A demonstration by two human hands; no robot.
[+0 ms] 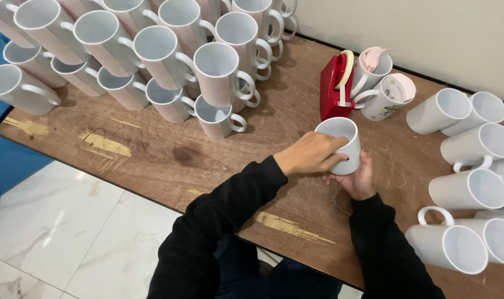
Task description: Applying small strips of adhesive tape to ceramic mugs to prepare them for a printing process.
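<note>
Both hands gripped one white mug [340, 145] above the wooden table [169, 160] — the left hand [310, 153] wrapped over its side, the right hand [358, 180] cupping it beneath — near a red tape dispenser [334, 88].

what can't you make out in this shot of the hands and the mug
Head view:
- White mug: its near side and handle are hidden by the left hand and right hand.
- Right hand's fingertips: behind the mug.
- Stacked mugs: back rows cut off by the top edge.
- Red tape dispenser: its far side faces away.
</note>
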